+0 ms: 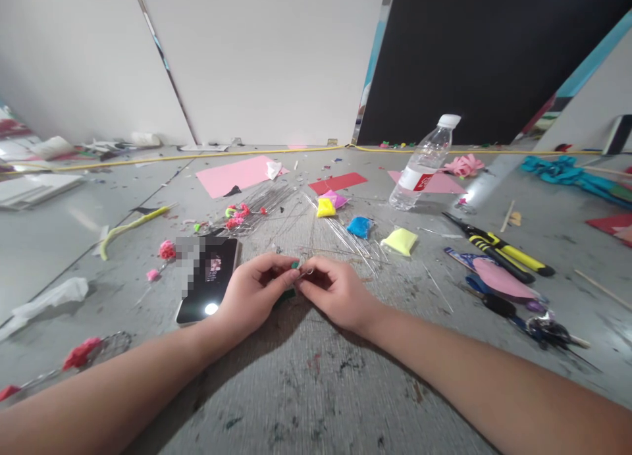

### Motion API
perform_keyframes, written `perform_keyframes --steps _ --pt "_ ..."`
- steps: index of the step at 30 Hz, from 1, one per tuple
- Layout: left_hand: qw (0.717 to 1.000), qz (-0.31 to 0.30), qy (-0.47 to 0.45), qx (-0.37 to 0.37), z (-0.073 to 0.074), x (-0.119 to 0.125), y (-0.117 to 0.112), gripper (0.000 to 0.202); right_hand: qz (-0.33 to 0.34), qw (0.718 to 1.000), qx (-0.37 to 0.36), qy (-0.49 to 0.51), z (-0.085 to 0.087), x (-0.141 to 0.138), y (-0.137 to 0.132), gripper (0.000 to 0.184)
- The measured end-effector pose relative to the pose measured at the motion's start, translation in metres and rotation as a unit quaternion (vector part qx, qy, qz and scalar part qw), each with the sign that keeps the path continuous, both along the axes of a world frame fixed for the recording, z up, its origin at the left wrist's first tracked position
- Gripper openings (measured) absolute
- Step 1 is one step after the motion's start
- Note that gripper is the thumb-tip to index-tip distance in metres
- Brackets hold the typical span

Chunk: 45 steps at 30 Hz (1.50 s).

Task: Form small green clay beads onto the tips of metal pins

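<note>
Both hands meet at the middle of the grey table (306,389). My left hand (254,290) is closed in a pinch on a small green piece (295,265) at its fingertips. My right hand (333,287) is closed too, pinching a thin silver wire (309,270) right beside the green piece. The two sets of fingertips touch. A heap of thin metal wires (291,218) lies just beyond the hands.
A phone (210,280) lies left of my left hand, with pink clay flowers (166,249) near it. Small bags of yellow (325,207), blue (360,226) and pale yellow clay (400,241), a water bottle (423,165), pliers (498,244) and pink paper (237,175) lie around.
</note>
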<state>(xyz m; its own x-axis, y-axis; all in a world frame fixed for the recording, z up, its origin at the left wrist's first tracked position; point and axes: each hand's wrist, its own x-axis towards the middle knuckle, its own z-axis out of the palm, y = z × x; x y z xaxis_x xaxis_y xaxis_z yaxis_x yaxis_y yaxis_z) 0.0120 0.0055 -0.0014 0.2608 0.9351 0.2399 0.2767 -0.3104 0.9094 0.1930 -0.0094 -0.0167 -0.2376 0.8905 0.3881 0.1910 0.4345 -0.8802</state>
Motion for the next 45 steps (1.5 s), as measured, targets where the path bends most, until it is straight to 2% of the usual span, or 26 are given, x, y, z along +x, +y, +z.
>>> perform_keyframes --steps 6,10,15,20,28,32,35,38,40,45 --pt "1.0 -0.006 -0.005 -0.007 0.0018 0.0027 -0.0002 0.018 0.049 0.995 -0.066 0.059 -0.0005 0.0006 0.0001 0.004" --pt "1.0 -0.011 -0.023 -0.017 0.0024 0.0031 -0.0002 0.014 0.084 0.986 -0.12 0.08 0.0018 0.0026 -0.001 0.011" --pt "0.998 -0.04 -0.033 -0.018 0.0033 -0.002 0.0009 0.009 0.09 0.979 -0.15 0.101 0.0021 0.0033 0.0001 0.024" --pt "0.996 -0.077 0.012 0.037 0.0055 -0.0049 0.0028 0.015 0.074 0.973 -0.172 0.132 -0.0011 0.003 -0.0004 0.026" --pt "0.992 -0.092 0.053 0.068 0.0043 -0.0046 0.0021 0.026 0.058 0.972 -0.173 0.146 -0.0046 0.0028 0.001 0.03" --pt "0.993 -0.097 0.047 0.039 0.0054 -0.0049 0.0032 0.024 0.054 0.972 -0.18 0.138 -0.0042 0.0026 0.0009 0.031" --pt "0.996 -0.08 0.035 0.03 0.0045 -0.0044 0.004 0.019 0.057 0.972 -0.179 0.139 -0.0043 0.0025 0.0011 0.031" --pt "0.998 -0.062 0.001 -0.009 0.0028 -0.0041 0.0041 0.017 0.054 0.973 -0.177 0.14 -0.0049 0.0022 0.0014 0.031" --pt "0.997 -0.072 -0.019 -0.036 0.0028 -0.0043 0.0037 0.016 0.054 0.973 -0.177 0.136 -0.005 0.0022 0.0015 0.031" --pt "0.992 -0.109 -0.037 -0.049 0.0081 -0.005 0.0025 0.017 0.062 0.977 -0.157 0.129 -0.0027 0.0033 0.0016 0.029"
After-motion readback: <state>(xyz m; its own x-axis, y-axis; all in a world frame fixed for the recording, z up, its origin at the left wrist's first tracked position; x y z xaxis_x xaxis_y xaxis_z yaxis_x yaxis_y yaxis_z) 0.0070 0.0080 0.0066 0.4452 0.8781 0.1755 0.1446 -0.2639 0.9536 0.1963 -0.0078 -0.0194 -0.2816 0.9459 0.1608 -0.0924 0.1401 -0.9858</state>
